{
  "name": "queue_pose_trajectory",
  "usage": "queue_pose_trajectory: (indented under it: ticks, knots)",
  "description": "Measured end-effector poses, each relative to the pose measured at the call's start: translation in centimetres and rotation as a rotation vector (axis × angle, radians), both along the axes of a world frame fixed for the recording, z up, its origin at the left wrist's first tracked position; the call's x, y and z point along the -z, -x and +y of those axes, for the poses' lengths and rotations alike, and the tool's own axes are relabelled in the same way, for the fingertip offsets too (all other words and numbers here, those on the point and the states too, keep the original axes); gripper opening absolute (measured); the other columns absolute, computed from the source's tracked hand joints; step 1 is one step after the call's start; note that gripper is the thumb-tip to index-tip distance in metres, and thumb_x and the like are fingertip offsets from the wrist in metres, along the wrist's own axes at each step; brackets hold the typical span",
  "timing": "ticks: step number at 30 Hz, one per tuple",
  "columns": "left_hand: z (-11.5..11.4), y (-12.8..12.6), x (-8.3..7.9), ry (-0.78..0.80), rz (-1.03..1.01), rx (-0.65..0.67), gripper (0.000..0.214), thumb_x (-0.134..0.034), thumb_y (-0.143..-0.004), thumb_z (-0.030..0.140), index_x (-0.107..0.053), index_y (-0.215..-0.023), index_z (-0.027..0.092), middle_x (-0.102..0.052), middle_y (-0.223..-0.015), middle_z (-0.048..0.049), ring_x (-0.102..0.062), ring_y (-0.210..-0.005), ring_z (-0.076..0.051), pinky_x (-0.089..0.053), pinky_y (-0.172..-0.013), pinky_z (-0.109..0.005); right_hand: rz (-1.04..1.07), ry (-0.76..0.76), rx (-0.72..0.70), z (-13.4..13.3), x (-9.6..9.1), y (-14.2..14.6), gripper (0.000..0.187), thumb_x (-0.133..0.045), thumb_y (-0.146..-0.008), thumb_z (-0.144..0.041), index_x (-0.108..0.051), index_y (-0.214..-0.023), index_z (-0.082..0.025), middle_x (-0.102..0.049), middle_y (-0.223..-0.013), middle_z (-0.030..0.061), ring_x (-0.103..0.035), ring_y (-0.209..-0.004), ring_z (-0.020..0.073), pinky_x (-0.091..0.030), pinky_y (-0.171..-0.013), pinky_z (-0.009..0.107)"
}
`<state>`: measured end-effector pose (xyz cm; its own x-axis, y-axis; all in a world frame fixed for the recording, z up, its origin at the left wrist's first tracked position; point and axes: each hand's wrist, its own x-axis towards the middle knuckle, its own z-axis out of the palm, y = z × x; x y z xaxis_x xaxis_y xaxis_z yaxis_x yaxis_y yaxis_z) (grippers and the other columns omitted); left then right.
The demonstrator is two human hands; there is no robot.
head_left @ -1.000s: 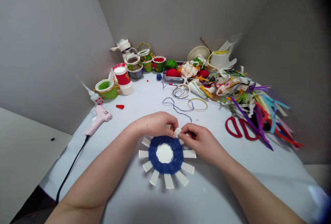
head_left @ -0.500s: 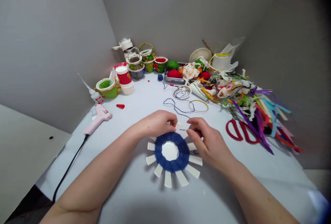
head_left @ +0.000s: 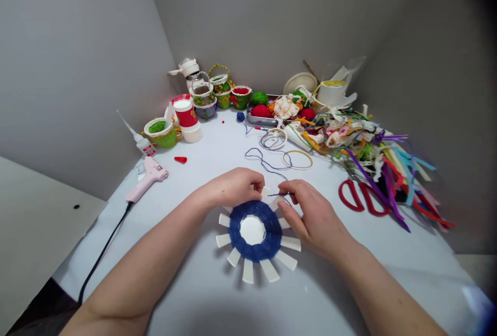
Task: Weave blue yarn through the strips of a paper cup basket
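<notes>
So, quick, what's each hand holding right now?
Left hand: closed, pinching a far strip of the woven paper disc.
Right hand: closed, pinching the blue yarn.

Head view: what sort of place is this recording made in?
Probably a hobby craft table in a plain grey corner. A pink glue gun, red scissors and a heap of ribbons lie on it; the left hand holds a slit paper disc, the right hand blue yarn.

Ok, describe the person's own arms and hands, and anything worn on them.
Both arms are bare as far up as the view reaches: no sleeves. The left hand and right hand wear no gloves, and no ring, watch or bracelet shows.
</notes>
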<state>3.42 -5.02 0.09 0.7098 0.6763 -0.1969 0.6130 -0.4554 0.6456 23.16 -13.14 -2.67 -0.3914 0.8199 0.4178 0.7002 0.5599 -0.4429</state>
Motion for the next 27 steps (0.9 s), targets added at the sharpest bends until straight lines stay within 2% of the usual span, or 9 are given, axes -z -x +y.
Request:
queue_pose_trajectory:
  ticks: [3, 6, 9, 13, 19, 24, 27]
  knots:
    - [0.0, 0.0, -0.1, 0.002, 0.006, -0.005, 0.009, -0.054, -0.073, 0.02, -0.061, -0.078, 0.017, -0.062, -0.075, 0.0026, -0.052, -0.07, -0.011, -0.036, -0.06, -0.021, 0.017, 0.005, -0.01, 0.0, -0.1, 0.1, 0.02, -0.044, -0.091, -0.025, -0.044, -0.111, -0.018, -0.056, -0.099, 0.0091, -0.053, -0.088, 0.0203, -0.044, -0.075, 0.033]
    - [-0.1, 0.1, -0.3, -0.016, -0.011, -0.048, 0.008, -0.054, -0.072, 0.02, -0.06, -0.077, 0.017, -0.062, -0.075, 0.0022, -0.053, -0.07, -0.012, -0.037, -0.061, -0.021, 0.051, 0.081, 0.021, 0.1, -0.3, 0.1, 0.018, -0.043, -0.092, -0.027, -0.046, -0.108, -0.019, -0.055, -0.098, 0.0078, -0.051, -0.085, 0.0189, -0.043, -0.073, 0.032]
    - [0.0, 0.2, -0.4, -0.075, -0.05, -0.112, 0.008, -0.052, -0.072, 0.02, -0.059, -0.074, 0.018, -0.061, -0.074, 0.0021, -0.052, -0.07, -0.012, -0.037, -0.062, -0.022, 0.113, 0.176, 0.099, 0.2, -0.3, 0.1, 0.014, -0.041, -0.093, -0.03, -0.049, -0.097, -0.019, -0.054, -0.087, 0.0042, -0.049, -0.074, 0.0162, -0.041, -0.068, 0.03]
    - [0.1, 0.2, -0.2, -0.123, -0.073, -0.157, 0.009, -0.05, -0.073, 0.021, -0.058, -0.072, 0.018, -0.06, -0.072, 0.0026, -0.052, -0.069, -0.012, -0.037, -0.062, -0.022, 0.219, 0.325, 0.171, 0.8, 0.1, 0.2, 0.019, -0.042, -0.092, -0.036, -0.05, -0.085, -0.02, -0.053, -0.075, 0.0008, -0.046, -0.065, 0.014, -0.039, -0.061, 0.028]
    - [0.4, 0.4, 0.2, -0.158, -0.067, -0.191, 0.008, -0.051, -0.072, 0.021, -0.058, -0.071, 0.018, -0.06, -0.072, 0.0029, -0.052, -0.068, -0.012, -0.037, -0.062, -0.023, 0.416, 0.613, 0.221, 1.7, 1.3, 0.3, 0.021, -0.053, -0.083, -0.036, -0.054, -0.096, -0.021, -0.058, -0.084, -0.0004, -0.05, -0.062, 0.0114, -0.039, -0.055, 0.024]
    - [0.3, 0.4, 0.2, -0.152, -0.058, -0.186, 0.011, -0.049, -0.071, 0.02, -0.06, -0.072, 0.018, -0.059, -0.068, 0.0025, -0.05, -0.064, -0.011, -0.036, -0.059, -0.023, 0.452, 0.739, 0.264, 1.9, 1.6, 0.1, 0.017, -0.053, -0.08, -0.035, -0.057, -0.084, -0.019, -0.056, -0.067, -0.0019, -0.051, -0.059, 0.0127, -0.039, -0.052, 0.023]
    - [0.2, 0.5, -0.1, -0.144, -0.045, -0.173, 0.013, -0.048, -0.073, 0.021, -0.06, -0.074, 0.018, -0.059, -0.069, 0.0019, -0.05, -0.064, -0.011, -0.036, -0.058, -0.023, 0.466, 0.759, 0.23, 1.9, 1.6, 0.0, 0.016, -0.052, -0.079, -0.032, -0.06, -0.081, -0.017, -0.061, -0.07, 0.0003, -0.055, -0.062, 0.0141, -0.041, -0.055, 0.024]
